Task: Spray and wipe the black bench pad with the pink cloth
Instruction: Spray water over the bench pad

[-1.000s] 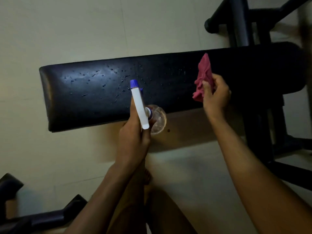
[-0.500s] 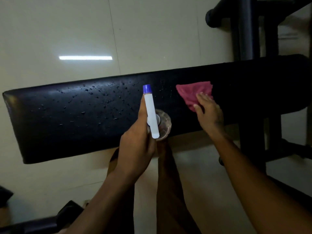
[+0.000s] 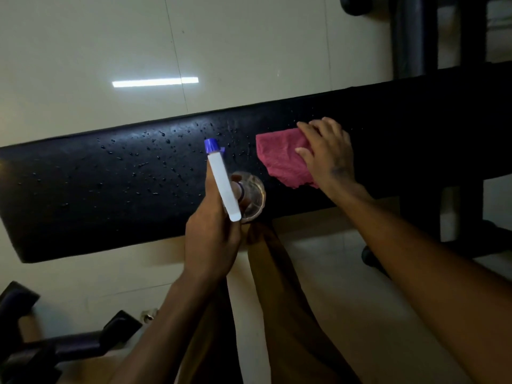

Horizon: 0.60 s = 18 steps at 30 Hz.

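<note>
The black bench pad [image 3: 97,195] runs across the view, its middle and left speckled with water droplets. My left hand [image 3: 213,239] grips a clear spray bottle [image 3: 224,187] with a white head and blue nozzle, held over the pad's near edge and pointing at the wet area. The pink cloth [image 3: 282,159] lies spread flat on the pad to the right of the bottle. My right hand [image 3: 329,153] presses down on the cloth's right part with fingers spread, covering that side of it.
Dark metal frame posts [image 3: 415,37] rise behind the pad at the upper right, and the bench's support legs [image 3: 468,217] stand at the right. More black equipment [image 3: 69,347] sits on the pale tiled floor [image 3: 110,37] at the lower left. My legs are below the pad.
The pink cloth went from bunched and lifted in my right hand to spread flat on the pad under my palm. The spray bottle stays over the pad's near edge.
</note>
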Available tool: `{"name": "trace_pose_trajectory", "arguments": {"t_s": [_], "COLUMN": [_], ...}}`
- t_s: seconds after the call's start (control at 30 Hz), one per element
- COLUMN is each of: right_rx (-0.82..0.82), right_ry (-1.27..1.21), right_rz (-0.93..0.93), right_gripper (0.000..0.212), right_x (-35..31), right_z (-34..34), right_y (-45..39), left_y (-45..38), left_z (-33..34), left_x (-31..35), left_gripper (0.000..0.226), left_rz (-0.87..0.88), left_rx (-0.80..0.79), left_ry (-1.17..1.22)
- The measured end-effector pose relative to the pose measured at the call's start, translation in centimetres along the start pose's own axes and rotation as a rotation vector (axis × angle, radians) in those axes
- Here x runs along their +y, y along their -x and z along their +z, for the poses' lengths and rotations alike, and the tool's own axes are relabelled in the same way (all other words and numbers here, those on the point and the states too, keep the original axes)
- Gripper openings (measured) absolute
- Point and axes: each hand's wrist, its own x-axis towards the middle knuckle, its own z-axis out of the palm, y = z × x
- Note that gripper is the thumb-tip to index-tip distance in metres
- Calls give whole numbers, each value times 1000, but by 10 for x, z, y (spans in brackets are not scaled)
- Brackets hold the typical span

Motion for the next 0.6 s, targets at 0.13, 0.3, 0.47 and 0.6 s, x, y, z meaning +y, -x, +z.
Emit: {"name": "trace_pose_trajectory", "arguments": {"t_s": [0.13,0.3,0.47,0.6], "right_rx": [66,261,311,144], "right_ry": [-54,-140,-91,-112], "right_rz": [-48,72,124,-172], "right_gripper": [27,26,42,35], "right_x": [2,8,17,2], "right_z": [5,-11,-10,9], "right_y": [-4,-6,-7,6], "left_y": [-6,-12,-22,-23], "left_z": [11,13,15,14], "left_x": [3,5,0,-7], "left_gripper": [52,50,68,69], "left_rz": [-29,-29,-33,-40], "left_rx": [18,38,-1,-21], "left_ry": [-64,-39,-71,-113]}}
